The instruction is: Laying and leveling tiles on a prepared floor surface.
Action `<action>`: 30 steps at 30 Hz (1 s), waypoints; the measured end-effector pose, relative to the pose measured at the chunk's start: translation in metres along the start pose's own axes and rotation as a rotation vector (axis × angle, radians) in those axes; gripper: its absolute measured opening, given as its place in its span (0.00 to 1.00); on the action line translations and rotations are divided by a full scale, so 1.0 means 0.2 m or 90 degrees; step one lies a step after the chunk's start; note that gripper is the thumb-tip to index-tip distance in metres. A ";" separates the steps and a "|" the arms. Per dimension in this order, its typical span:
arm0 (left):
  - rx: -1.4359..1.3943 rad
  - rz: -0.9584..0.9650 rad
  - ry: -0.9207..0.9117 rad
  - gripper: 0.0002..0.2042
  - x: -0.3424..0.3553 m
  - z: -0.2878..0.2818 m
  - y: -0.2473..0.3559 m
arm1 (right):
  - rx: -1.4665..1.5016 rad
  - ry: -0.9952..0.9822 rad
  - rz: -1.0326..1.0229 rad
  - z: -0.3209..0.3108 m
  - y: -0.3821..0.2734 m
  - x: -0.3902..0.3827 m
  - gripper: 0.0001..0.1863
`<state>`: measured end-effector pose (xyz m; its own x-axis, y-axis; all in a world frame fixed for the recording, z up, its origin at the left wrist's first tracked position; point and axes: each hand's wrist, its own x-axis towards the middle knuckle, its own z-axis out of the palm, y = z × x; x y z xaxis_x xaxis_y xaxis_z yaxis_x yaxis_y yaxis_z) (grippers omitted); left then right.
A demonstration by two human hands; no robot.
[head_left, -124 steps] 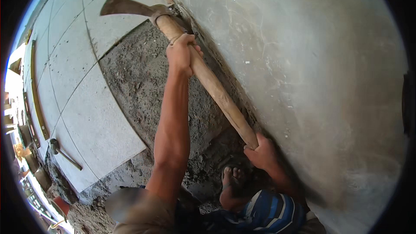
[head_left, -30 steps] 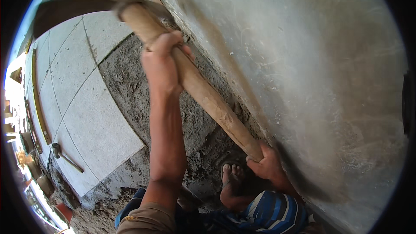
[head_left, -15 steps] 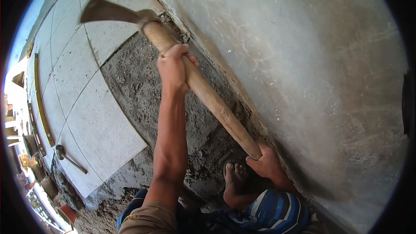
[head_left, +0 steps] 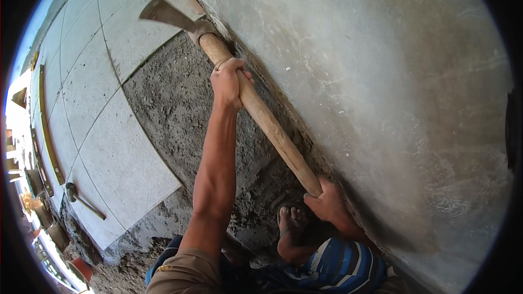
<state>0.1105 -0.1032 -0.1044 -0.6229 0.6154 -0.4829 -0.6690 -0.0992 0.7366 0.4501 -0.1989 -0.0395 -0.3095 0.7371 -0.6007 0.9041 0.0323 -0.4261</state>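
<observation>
The left hand [head_left: 227, 84] wraps its fingers round the mattock [head_left: 261, 115] near its metal head [head_left: 201, 29]; the right hand [head_left: 328, 202] grips the handle's end. The head is close to the wall [head_left: 381, 103]. Small, steady strokes seem best, keeping the blade [head_left: 168, 12] off the tiles [head_left: 131, 163] and bare foot [head_left: 289, 231].

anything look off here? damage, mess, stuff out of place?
A bare foot on dark, rough ground near the mattock: odd, being unprotected. The white tiles are speckled dark in places, and the grey wall looks scuffed and blotchy.
</observation>
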 end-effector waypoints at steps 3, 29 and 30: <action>-0.045 0.044 -0.014 0.10 -0.12 -0.06 0.10 | 0.017 0.002 -0.035 -0.04 0.01 -0.02 0.20; -0.133 0.249 -0.041 0.15 -0.49 0.03 0.39 | 0.061 -0.002 -0.151 -0.12 0.01 -0.07 0.21; -0.095 0.219 -0.030 0.15 -0.49 0.04 0.36 | 0.056 -0.001 -0.151 -0.12 0.05 -0.07 0.21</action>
<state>0.1264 -0.1649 -0.0003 -0.8042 0.5615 -0.1946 -0.4781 -0.4168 0.7731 0.4706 -0.1923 -0.0185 -0.5099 0.7151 -0.4782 0.7773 0.1448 -0.6123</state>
